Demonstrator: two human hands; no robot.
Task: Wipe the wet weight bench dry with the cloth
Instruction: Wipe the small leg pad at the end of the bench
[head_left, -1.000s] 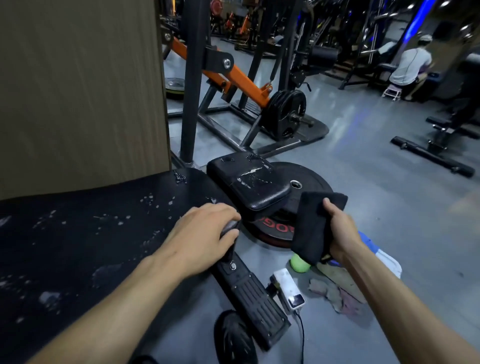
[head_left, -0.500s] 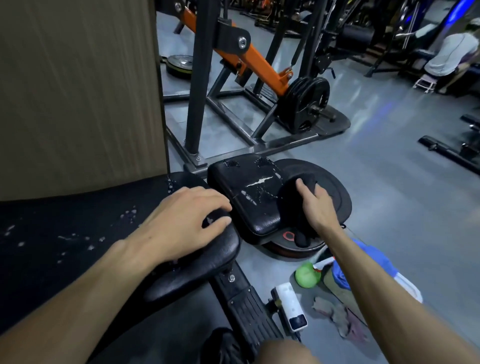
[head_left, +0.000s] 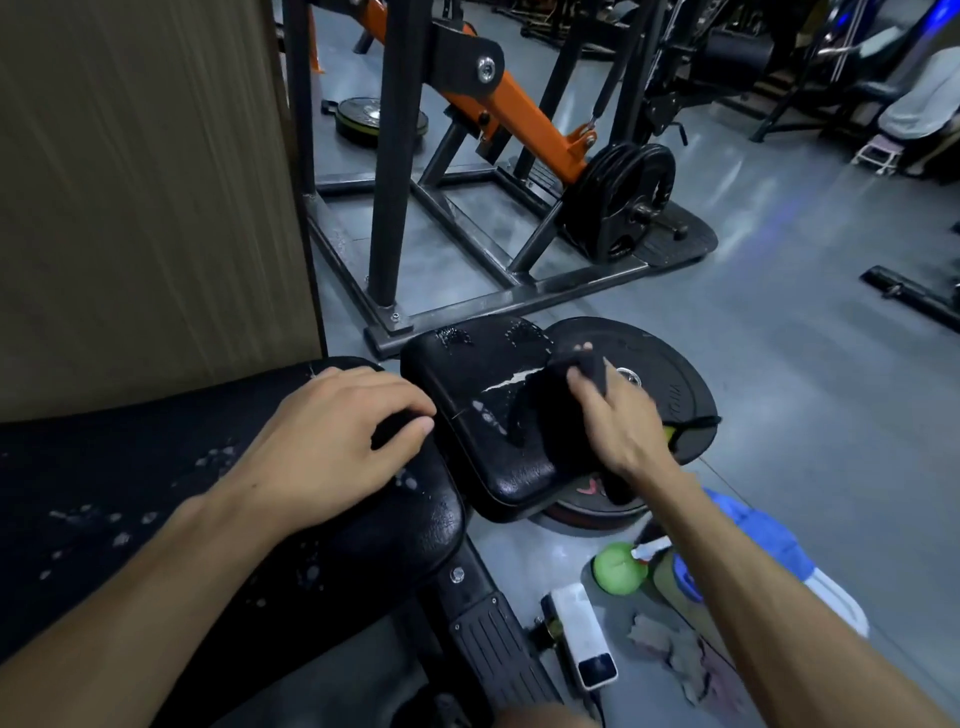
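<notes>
My right hand (head_left: 618, 421) is down on the small seat pad (head_left: 483, 415) of the weight bench, fingers curled into the black cloth (head_left: 566, 410) and pressing it flat against the vinyl. The cloth sits on the right half of that pad, one end hanging off the near right edge. My left hand (head_left: 332, 441) is well apart from it, fingers draped over the end of the long back pad (head_left: 130, 499) and bracing there, holding nothing.

Water everywhere. Beads along the far edge of the seat pad, a pale streak just left of the cloth, and droplets scattered across the long pad beside my left wrist. So I'd call this early going, with one pad under the cloth and the bigger one untouched.

Risks from here. The vinyl is slick, so a hard push could send the cloth skidding off onto the weight plate (head_left: 670, 374) lying just beyond, picking up floor grime. My bracing hand rests on wet surface and could slip if I lean on it. The seat pad looks cracked, so the cloth might snag on that tear. Down by my right forearm sit a green ball (head_left: 618, 569) and a small white device (head_left: 584, 636) on the floor, and water flung off the edge could land on them.
</notes>
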